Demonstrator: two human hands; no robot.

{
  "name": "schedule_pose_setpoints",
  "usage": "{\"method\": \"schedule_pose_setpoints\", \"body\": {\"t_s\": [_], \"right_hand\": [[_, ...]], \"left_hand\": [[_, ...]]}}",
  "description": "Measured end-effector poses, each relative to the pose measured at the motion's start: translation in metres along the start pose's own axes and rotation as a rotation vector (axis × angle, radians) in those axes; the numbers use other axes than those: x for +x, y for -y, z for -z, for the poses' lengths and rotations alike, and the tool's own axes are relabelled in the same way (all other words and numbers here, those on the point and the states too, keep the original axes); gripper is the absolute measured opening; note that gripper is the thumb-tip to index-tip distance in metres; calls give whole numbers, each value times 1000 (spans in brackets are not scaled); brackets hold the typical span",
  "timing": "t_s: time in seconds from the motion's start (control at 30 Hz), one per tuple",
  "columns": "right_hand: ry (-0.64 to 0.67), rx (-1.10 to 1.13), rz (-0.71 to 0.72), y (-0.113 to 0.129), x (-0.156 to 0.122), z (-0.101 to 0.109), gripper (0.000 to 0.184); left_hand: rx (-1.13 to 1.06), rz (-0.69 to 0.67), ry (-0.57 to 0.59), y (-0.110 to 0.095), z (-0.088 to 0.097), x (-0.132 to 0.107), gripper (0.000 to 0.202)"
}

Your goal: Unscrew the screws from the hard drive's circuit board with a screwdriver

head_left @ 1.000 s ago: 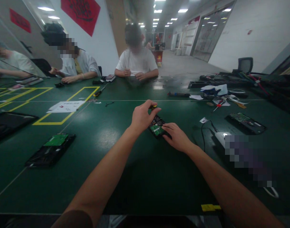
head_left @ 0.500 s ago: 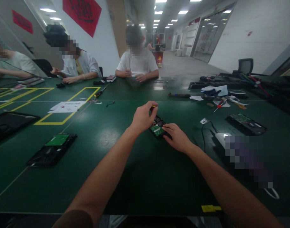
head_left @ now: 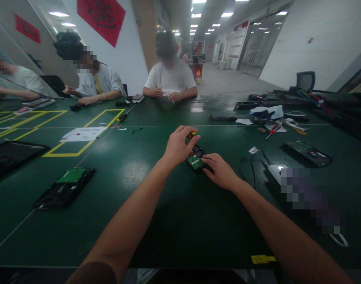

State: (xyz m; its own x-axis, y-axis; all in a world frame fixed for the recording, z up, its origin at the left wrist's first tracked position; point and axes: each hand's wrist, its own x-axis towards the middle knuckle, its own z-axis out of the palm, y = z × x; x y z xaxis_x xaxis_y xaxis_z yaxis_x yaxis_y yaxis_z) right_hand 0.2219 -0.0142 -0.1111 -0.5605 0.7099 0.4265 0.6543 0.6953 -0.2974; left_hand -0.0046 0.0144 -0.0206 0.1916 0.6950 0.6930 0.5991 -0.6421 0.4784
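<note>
My left hand (head_left: 181,145) is closed round a screwdriver (head_left: 192,135), with only a bit of its yellow and black handle showing between thumb and fingers. It is held over the far end of a small black device with a green circuit board (head_left: 196,162). The screwdriver's shaft and tip are hidden by the hand. From the near right side, my right hand (head_left: 218,169) grips that device at its edge, fingertips on the board and thumb below. The device lies on the dark green table (head_left: 180,221).
A similar opened device (head_left: 66,185) lies left, another (head_left: 307,153) right. A power strip with a cord (head_left: 276,173) is right of my arm. Beyond lie a yellow-black screwdriver (head_left: 124,115), papers (head_left: 82,134), a red screwdriver (head_left: 274,130) and cables. Several people sit across the table.
The fingers of my left hand have turned slightly, and more of the yellow handle shows. My right hand and the device have stayed in place.
</note>
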Motion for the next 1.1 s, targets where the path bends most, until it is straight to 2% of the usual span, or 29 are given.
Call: {"method": "schedule_pose_setpoints", "body": {"t_s": [0.27, 0.47, 0.63, 0.83, 1.1], "right_hand": [[-3, 14, 2, -3, -2, -2, 41], [7, -6, -5, -3, -2, -2, 40], [13, -18, -3, -2, -1, -1, 40], [5, -25, 3, -3, -1, -2, 39], [16, -22, -11, -2, -2, -1, 41]], "left_hand": [[-92, -62, 67, 6, -6, 0, 34], [-53, -68, 4, 2, -5, -1, 26], [23, -14, -53, 3, -4, -2, 25], [8, -46, -36, 2, -1, 0, 19], [-42, -88, -5, 0, -1, 1, 29]]}}
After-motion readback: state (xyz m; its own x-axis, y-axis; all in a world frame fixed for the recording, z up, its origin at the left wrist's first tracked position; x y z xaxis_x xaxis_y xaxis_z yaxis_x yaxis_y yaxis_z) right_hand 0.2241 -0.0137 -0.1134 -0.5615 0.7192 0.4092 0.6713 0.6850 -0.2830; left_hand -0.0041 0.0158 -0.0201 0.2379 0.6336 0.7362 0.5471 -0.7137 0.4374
